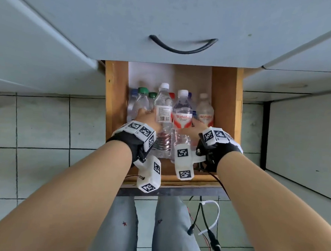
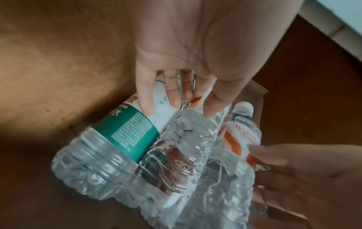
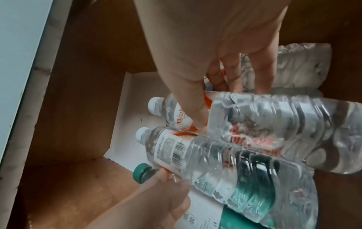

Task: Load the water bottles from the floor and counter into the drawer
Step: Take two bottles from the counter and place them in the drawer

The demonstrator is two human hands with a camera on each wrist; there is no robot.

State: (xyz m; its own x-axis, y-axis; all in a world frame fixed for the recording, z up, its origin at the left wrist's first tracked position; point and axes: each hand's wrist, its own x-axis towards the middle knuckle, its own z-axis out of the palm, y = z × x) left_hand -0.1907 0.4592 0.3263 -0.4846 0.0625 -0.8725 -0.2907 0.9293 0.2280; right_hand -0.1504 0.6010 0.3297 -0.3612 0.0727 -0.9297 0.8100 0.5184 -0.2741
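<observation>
An open wooden drawer [image 1: 115, 103] holds several water bottles lying flat. On top lie a clear bottle with a barcode label [image 1: 163, 113] [image 2: 186, 139] [image 3: 195, 153] and a red-labelled bottle [image 1: 182, 118] [image 2: 240, 136] [image 3: 274, 122]. My left hand [image 1: 147, 116] [image 2: 188, 106] is at the barcode bottle's left. Its straight fingers rest on a green-labelled bottle [image 2: 125, 128] and its thumb touches the barcode bottle. My right hand [image 1: 195, 125] [image 3: 231, 108] holds the red-labelled bottle, thumb on the label, fingers down its far side.
Another red-labelled bottle [image 1: 205, 112] lies at the drawer's right, near the wall. Green-, blue- and red-capped bottles lie beneath and left. A grey drawer front with a black handle [image 1: 182, 46] overhangs the back. Cables [image 1: 207, 225] hang by my legs above the tiled floor.
</observation>
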